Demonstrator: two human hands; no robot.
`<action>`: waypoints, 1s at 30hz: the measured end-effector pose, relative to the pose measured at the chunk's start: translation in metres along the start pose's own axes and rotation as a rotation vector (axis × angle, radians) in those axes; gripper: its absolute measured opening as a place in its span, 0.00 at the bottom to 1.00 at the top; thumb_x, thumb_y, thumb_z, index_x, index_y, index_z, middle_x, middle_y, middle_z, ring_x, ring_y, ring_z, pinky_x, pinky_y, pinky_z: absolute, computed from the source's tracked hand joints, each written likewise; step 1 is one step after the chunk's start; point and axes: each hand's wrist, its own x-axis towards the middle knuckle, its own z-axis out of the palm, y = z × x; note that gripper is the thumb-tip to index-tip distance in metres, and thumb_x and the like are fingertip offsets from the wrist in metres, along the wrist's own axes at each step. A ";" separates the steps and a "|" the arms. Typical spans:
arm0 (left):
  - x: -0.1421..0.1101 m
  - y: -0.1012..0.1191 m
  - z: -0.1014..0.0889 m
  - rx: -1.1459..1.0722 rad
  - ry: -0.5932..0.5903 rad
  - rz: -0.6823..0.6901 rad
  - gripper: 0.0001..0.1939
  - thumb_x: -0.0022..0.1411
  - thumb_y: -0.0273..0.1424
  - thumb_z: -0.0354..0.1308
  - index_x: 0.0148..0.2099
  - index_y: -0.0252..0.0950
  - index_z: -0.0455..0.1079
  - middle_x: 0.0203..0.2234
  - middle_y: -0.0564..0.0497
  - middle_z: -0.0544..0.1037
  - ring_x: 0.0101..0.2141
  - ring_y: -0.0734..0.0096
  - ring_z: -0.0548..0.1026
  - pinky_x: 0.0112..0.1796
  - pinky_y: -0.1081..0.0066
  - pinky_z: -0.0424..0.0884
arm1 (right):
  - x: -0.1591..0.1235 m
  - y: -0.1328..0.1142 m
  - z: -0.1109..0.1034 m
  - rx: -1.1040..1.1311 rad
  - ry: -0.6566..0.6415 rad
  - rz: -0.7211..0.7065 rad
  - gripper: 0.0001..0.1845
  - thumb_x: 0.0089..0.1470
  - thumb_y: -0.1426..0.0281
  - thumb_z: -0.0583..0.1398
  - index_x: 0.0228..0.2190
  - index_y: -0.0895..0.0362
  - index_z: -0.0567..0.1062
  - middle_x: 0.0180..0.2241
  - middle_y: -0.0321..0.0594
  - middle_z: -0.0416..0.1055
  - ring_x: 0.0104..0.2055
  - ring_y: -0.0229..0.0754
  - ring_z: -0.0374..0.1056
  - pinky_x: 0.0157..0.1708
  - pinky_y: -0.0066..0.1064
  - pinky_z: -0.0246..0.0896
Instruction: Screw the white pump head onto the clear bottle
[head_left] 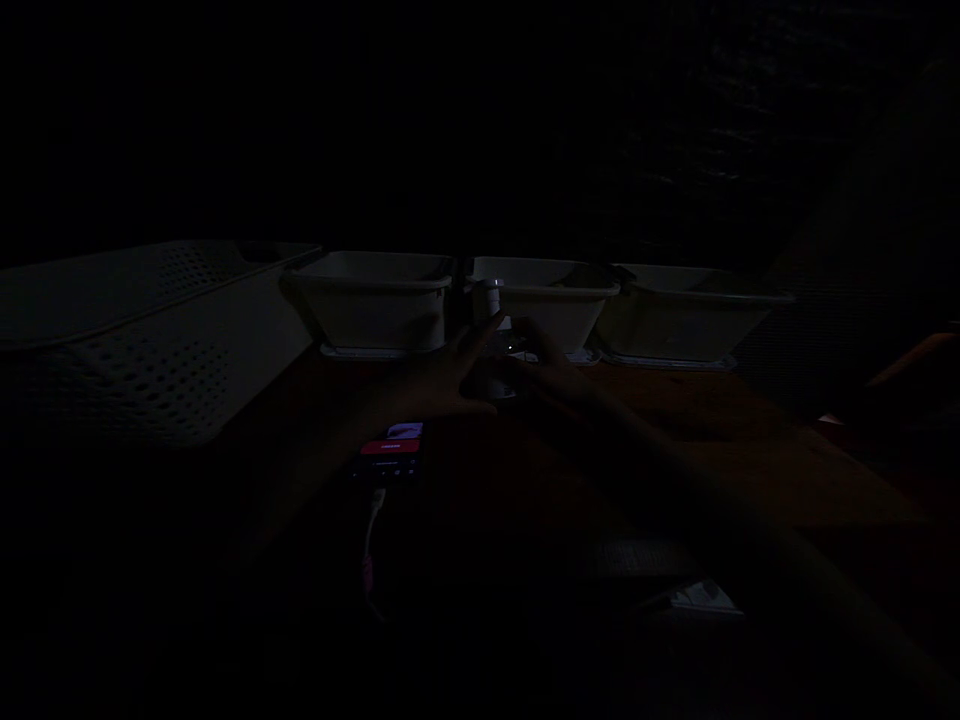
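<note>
The scene is very dark. Near the middle stands a pale, bottle-like object with a white cylindrical top (489,296); its exact kind is unclear. My left hand (454,378) curves around its left side, thumb low and forefinger high near the neck. From the right, my right hand (553,368) reaches in with bent fingers at the object's body, where a small bright glint shows. Both hands seem to hold it, though shadow hides much of the contact. Just below my left hand lies a lit phone (390,447) with a red band on its screen.
Three pale tubs, left (386,305), middle (570,310) and right (686,325), stand in a row behind the hands. A perforated white basket (150,360) is at left. A white cable (372,520) runs from the phone. A printed item (705,597) lies near the front; another person's arm (915,360) shows at right.
</note>
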 end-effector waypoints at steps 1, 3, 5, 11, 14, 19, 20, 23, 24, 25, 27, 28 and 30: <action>0.000 0.001 0.000 -0.001 0.001 -0.002 0.61 0.53 0.48 0.67 0.72 0.53 0.23 0.72 0.41 0.34 0.67 0.39 0.49 0.56 0.46 0.64 | 0.000 0.000 0.000 0.007 -0.006 -0.006 0.31 0.45 0.52 0.66 0.47 0.52 0.66 0.49 0.46 0.68 0.53 0.53 0.64 0.51 0.49 0.66; -0.001 0.001 0.000 0.004 -0.005 -0.002 0.61 0.54 0.47 0.66 0.71 0.54 0.22 0.72 0.41 0.33 0.67 0.39 0.50 0.56 0.46 0.64 | 0.001 0.000 0.000 0.018 -0.010 -0.008 0.31 0.45 0.53 0.66 0.47 0.52 0.66 0.49 0.46 0.67 0.54 0.53 0.64 0.52 0.48 0.65; 0.000 0.001 0.000 0.006 -0.010 0.001 0.61 0.54 0.47 0.66 0.71 0.54 0.21 0.72 0.41 0.33 0.67 0.39 0.50 0.56 0.46 0.65 | 0.001 0.001 -0.001 0.023 -0.010 -0.013 0.32 0.44 0.53 0.66 0.48 0.53 0.66 0.50 0.46 0.67 0.54 0.54 0.64 0.53 0.49 0.64; 0.000 -0.001 0.000 -0.007 0.002 0.021 0.61 0.53 0.47 0.67 0.72 0.53 0.24 0.72 0.40 0.36 0.67 0.40 0.50 0.57 0.46 0.64 | 0.003 0.005 -0.003 0.048 -0.032 -0.007 0.32 0.45 0.55 0.65 0.49 0.53 0.65 0.53 0.47 0.66 0.55 0.53 0.64 0.55 0.49 0.62; 0.001 -0.001 0.000 -0.016 0.006 0.024 0.61 0.53 0.46 0.68 0.72 0.53 0.24 0.72 0.41 0.37 0.68 0.41 0.48 0.57 0.47 0.64 | 0.002 0.006 -0.002 0.060 -0.027 -0.001 0.33 0.45 0.55 0.66 0.50 0.54 0.65 0.53 0.48 0.66 0.56 0.53 0.64 0.56 0.49 0.61; 0.001 -0.001 0.000 -0.028 0.004 0.018 0.61 0.53 0.43 0.68 0.72 0.52 0.24 0.72 0.42 0.35 0.69 0.43 0.44 0.59 0.46 0.61 | 0.003 0.004 -0.001 0.110 -0.027 0.061 0.30 0.49 0.49 0.63 0.49 0.51 0.67 0.52 0.44 0.69 0.56 0.52 0.65 0.56 0.48 0.63; 0.001 -0.001 -0.001 -0.032 0.006 0.020 0.61 0.53 0.43 0.68 0.72 0.52 0.24 0.72 0.42 0.35 0.69 0.43 0.44 0.59 0.46 0.61 | 0.003 0.003 -0.001 0.135 -0.023 0.081 0.30 0.51 0.47 0.61 0.48 0.52 0.68 0.53 0.44 0.69 0.57 0.52 0.65 0.56 0.47 0.63; 0.001 -0.001 -0.001 -0.042 0.007 0.047 0.61 0.53 0.41 0.69 0.72 0.54 0.25 0.72 0.43 0.36 0.69 0.44 0.44 0.60 0.46 0.60 | 0.003 0.001 0.004 0.248 -0.020 0.154 0.32 0.53 0.44 0.57 0.51 0.52 0.68 0.54 0.45 0.70 0.57 0.52 0.67 0.55 0.49 0.65; 0.001 -0.001 -0.001 -0.045 0.004 0.049 0.61 0.52 0.41 0.69 0.72 0.55 0.25 0.72 0.44 0.38 0.69 0.44 0.45 0.60 0.45 0.60 | 0.002 0.000 0.008 0.308 -0.033 0.185 0.33 0.55 0.43 0.55 0.53 0.52 0.68 0.55 0.46 0.70 0.56 0.52 0.67 0.54 0.49 0.66; 0.001 0.000 -0.001 -0.048 0.001 0.047 0.61 0.52 0.41 0.69 0.72 0.56 0.26 0.72 0.44 0.39 0.68 0.43 0.47 0.59 0.45 0.61 | 0.000 0.000 0.011 0.384 -0.071 0.214 0.34 0.56 0.43 0.53 0.54 0.52 0.67 0.55 0.47 0.70 0.56 0.53 0.68 0.53 0.49 0.67; 0.001 0.000 -0.001 -0.052 -0.001 0.030 0.61 0.52 0.41 0.69 0.71 0.57 0.27 0.71 0.43 0.41 0.67 0.41 0.50 0.57 0.45 0.64 | -0.003 -0.002 0.018 0.556 -0.119 0.278 0.36 0.58 0.42 0.49 0.56 0.53 0.66 0.55 0.49 0.71 0.55 0.54 0.70 0.50 0.50 0.69; 0.001 0.001 -0.001 -0.051 -0.001 0.019 0.60 0.52 0.42 0.69 0.71 0.57 0.27 0.71 0.42 0.41 0.67 0.40 0.52 0.56 0.44 0.65 | -0.005 -0.003 0.021 0.621 -0.143 0.301 0.36 0.58 0.43 0.49 0.56 0.54 0.67 0.54 0.50 0.71 0.55 0.55 0.70 0.50 0.51 0.70; 0.000 0.002 -0.001 -0.041 0.002 0.010 0.60 0.52 0.42 0.69 0.71 0.57 0.27 0.71 0.41 0.40 0.66 0.39 0.53 0.55 0.44 0.65 | -0.007 -0.006 0.025 0.719 -0.163 0.324 0.34 0.59 0.44 0.51 0.55 0.54 0.68 0.54 0.49 0.72 0.54 0.54 0.71 0.51 0.50 0.69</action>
